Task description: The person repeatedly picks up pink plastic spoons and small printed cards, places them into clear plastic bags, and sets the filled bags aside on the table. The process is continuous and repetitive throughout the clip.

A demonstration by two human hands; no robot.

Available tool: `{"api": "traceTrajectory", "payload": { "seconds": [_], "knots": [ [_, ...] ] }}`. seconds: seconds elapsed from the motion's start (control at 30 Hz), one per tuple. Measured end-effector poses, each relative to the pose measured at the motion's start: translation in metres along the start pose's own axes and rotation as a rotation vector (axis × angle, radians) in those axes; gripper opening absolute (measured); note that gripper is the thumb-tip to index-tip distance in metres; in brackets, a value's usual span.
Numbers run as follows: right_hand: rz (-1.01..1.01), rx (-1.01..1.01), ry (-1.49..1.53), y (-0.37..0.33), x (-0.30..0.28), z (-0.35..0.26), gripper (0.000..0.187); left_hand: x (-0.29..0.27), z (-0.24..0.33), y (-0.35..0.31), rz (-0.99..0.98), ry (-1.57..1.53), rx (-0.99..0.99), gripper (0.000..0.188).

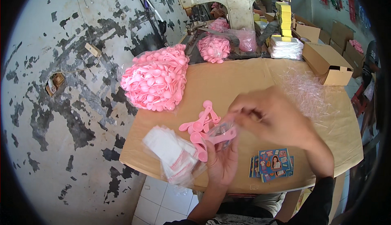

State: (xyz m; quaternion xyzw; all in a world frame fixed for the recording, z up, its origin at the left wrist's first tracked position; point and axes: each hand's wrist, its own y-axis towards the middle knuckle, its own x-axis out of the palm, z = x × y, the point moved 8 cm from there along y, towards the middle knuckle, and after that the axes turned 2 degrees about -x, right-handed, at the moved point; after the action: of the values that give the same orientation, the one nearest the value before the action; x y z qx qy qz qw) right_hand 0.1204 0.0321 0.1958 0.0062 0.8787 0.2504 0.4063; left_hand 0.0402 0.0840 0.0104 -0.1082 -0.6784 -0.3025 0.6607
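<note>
My left hand point(223, 164) is closed on a small clear plastic bag point(226, 127), held upright over the table, with a pink spoon point(225, 137) at it. Whether the spoon is wholly inside the bag I cannot tell. At the bag's upper edge, my right hand point(271, 117) pinches the plastic, somewhat smeared by motion. Several loose pink spoons point(199, 124) lie in a pile just beyond my left hand. To its left is a stack of clear flat bags point(169, 149). Colourful printed cards point(273, 164) are stacked below my right hand.
A big clear sack of pink spoons point(157, 78) stands at the table's left edge, with a smaller sack point(214, 49) behind. Thin clear strips point(305, 90) and a cardboard box point(327, 64) lie to the right. A metal frame point(240, 5) rises at the back of the brown-covered table point(240, 76).
</note>
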Motion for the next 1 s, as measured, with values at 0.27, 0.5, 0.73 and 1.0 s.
{"api": "traceTrajectory", "payload": {
  "seconds": [0.27,0.5,0.73,1.0],
  "knots": [
    [0.11,0.05,-0.01,-0.01,-0.029,0.017,0.016,0.056,0.007,-0.007,-0.058,1.463,0.344,0.084],
    [0.268,-0.053,0.158,-0.003,-0.028,0.032,0.025,0.036,-0.007,0.001,0.055,1.322,-0.078,0.032],
    [-0.018,0.11,0.369,-0.014,0.013,0.085,0.017,0.044,0.005,0.0,-0.027,1.194,-0.269,0.031],
    [0.208,-0.35,-0.239,-0.013,0.004,0.04,0.013,0.05,0.021,0.013,0.082,1.435,0.02,0.034]
  ]
}}
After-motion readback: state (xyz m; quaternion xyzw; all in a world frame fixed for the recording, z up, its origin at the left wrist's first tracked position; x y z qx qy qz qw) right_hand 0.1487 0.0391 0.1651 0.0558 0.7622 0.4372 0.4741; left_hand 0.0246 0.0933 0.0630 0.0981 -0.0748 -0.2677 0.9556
